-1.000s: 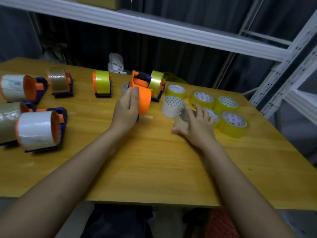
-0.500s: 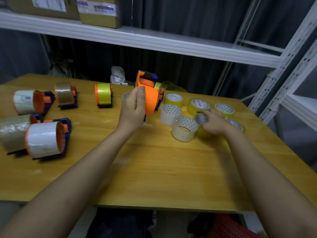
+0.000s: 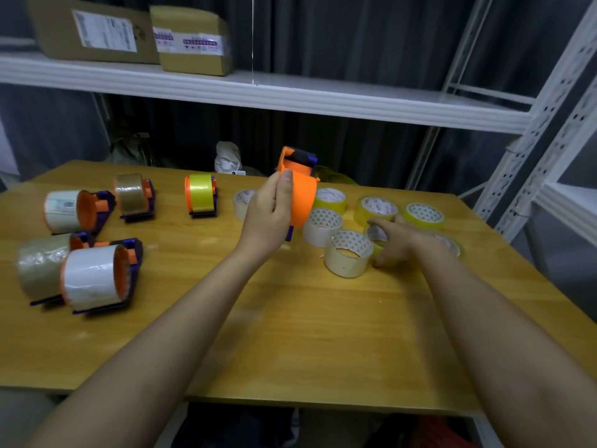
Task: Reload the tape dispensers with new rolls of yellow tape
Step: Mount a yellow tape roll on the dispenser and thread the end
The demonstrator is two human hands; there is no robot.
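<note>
Left hand: up off the table, left hand (image 3: 269,215) has fingers and thumb wrapped round the empty orange dispenser (image 3: 298,192), bare drum facing right, at about 12 o'clock from the table's middle.
Right hand: out at 2 o'clock, right hand (image 3: 399,242) lies low over a yellow roll (image 3: 376,237), fingers spread and only lightly bent; whether they have closed on it, I cannot tell, the hand is blurred.
Yellow stock: three more yellow rolls (image 3: 376,208) lie flat behind the hand, between 1 and 2 o'clock; two pale rolls (image 3: 349,257) sit just beside its thumb side.
Already loaded: one yellow-taped dispenser (image 3: 200,195) at 11 o'clock, clear and brown ones out at 9 and 10.
Risk: the rolls are packed tight, so a hurried grab could take the pale roll instead, or knock neighbours across the wooden table (image 3: 290,334).
Risk two: a one-handed hold on the dispenser may let it twist as the roll is pushed on, jamming the core on the drum.
</note>
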